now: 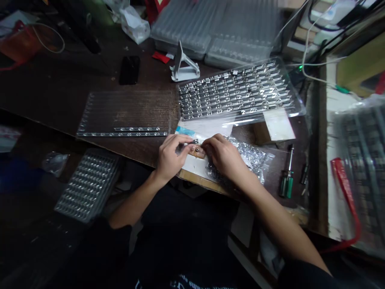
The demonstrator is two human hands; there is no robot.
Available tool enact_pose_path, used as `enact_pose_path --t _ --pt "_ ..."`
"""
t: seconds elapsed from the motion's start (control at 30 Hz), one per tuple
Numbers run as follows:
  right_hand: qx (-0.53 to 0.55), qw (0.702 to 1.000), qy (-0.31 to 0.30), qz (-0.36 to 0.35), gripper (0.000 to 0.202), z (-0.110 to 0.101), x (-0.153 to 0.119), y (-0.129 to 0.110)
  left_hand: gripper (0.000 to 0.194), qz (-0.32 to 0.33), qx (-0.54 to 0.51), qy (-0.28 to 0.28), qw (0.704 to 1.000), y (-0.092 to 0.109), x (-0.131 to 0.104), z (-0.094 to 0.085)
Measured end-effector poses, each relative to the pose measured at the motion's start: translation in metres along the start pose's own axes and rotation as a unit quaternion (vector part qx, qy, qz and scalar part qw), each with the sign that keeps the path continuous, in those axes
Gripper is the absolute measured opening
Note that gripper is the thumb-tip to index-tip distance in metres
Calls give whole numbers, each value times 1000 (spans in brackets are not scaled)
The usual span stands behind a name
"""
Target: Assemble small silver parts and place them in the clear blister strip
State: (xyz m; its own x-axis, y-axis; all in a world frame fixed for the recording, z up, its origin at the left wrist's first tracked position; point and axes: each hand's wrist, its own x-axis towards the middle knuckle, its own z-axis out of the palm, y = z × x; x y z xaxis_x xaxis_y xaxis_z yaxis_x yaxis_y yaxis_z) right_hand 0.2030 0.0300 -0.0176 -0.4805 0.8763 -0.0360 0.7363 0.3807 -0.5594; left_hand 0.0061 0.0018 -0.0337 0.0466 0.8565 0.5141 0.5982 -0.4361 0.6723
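My left hand point(172, 157) pinches a small metal connector point(194, 141) between thumb and fingertips. Just below it, a small brown block point(197, 151) with a round metal piece on top rests on a white sheet point(192, 165). My right hand point(221, 154) is closed at the block's right side, its fingertips pressed together; whatever is in them is too small to make out. Under and beside my right wrist lies a clear bag of many small shiny metal parts point(255, 158). Beyond the hands sits a clear tray point(296, 110) with rows of metal connectors.
A second clear tray point(129, 108) at the left has two rows of parts. Behind stand a phone holder point(185, 72), a dark phone point(130, 70) and stacked clear trays point(186, 28). Screwdrivers point(287, 176) lie right. Another filled tray point(87, 184) sits below the table edge.
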Motion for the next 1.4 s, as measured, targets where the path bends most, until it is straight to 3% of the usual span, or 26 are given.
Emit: enact_pose_path --t 0.13,0.27,0.5,0.7,0.83,1.07,1.2,1.3,1.4 --pt "-4 997 -32 -76 25 7 3 -9 16 -53 34 -4 998 -18 0 -25" --pt "-118 986 -75 -90 29 3 0 -19 28 -79 67 -10 995 -32 3 -48" --pt "-143 980 -76 -113 31 -2 0 -23 17 -66 157 -29 985 -45 21 -74" --pt "-90 990 -47 -98 35 -5 -2 -19 12 -101 143 -63 983 -62 42 -76" --pt "-59 996 -13 -64 32 -14 -5 -10 10 -66 161 -119 977 -66 49 -74" --pt "-141 989 -39 -33 19 -34 -13 4 11 -42 278 -157 947 -63 55 -89" --pt "-157 985 -62 -29 17 -34 -16 3 12 -14 262 -159 952 -50 67 -73" --pt "-151 986 -63 -41 18 -33 -17 3 11 23 210 -177 961 -28 83 -41" --pt "-110 992 -54 -24 18 -34 -17 6 11 71 149 -204 965 8 99 1"
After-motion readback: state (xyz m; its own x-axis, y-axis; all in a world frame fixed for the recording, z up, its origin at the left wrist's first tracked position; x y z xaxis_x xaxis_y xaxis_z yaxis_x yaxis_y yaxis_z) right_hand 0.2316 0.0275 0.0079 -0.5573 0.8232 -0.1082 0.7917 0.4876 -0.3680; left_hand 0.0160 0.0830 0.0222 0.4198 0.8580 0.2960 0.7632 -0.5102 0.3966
